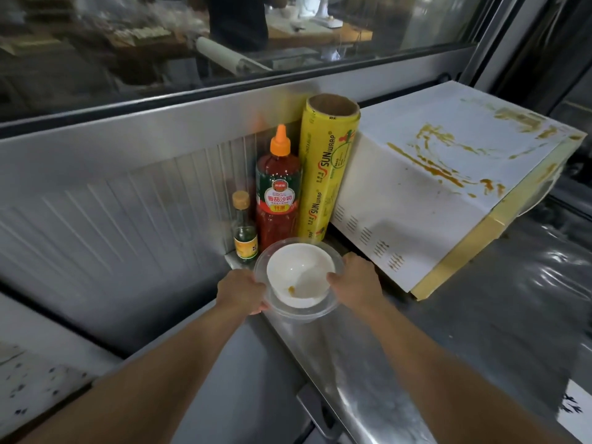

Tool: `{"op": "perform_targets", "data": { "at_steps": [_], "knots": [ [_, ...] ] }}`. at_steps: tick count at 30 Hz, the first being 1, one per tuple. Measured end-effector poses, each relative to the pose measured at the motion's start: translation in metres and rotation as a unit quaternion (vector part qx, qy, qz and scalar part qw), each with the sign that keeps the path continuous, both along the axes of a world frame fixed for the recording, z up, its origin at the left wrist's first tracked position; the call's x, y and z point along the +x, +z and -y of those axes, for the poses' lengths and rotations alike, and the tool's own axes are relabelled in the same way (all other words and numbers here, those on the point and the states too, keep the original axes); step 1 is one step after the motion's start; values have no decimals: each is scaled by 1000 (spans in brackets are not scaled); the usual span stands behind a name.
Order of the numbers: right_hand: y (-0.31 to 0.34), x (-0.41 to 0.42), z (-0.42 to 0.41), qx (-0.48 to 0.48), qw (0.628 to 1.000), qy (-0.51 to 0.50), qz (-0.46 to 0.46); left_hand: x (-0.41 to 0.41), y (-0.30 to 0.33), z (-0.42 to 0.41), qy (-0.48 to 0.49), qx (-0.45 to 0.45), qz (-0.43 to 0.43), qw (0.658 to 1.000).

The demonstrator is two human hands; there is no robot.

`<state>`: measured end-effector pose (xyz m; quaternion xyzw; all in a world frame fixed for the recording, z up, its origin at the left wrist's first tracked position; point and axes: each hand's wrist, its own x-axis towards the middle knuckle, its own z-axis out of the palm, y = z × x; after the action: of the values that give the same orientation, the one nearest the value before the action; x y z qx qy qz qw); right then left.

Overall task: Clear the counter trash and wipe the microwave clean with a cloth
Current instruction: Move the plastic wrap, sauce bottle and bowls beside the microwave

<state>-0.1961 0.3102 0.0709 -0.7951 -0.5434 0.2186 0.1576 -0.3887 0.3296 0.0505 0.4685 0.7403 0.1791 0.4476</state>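
White bowl (pixel 299 277), yellow smear inside, nested in clear plastic container (pixel 331 307) at steel counter (pixel 368 373) corner. Left hand (pixel 241 291) gripping container rim; right hand (pixel 355 282) gripping bowl edge. Behind: small bottle (pixel 244 230), ketchup bottle (pixel 278 190), cling wrap roll (pixel 326 174). Right: sauce-stained microwave (pixel 448 174).

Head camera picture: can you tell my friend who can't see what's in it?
Two hands, left hand and right hand, hold a white bowl nested in a clear bowl. Right of it, a white microwave is smeared with yellow sauce.
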Motion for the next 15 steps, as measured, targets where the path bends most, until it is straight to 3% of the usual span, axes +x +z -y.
{"op": "perform_targets", "data": {
  "at_steps": [15],
  "knots": [
    [-12,2,2,-26,999,19,-19,3,-12,2,25,15,22,999]
  ]
}}
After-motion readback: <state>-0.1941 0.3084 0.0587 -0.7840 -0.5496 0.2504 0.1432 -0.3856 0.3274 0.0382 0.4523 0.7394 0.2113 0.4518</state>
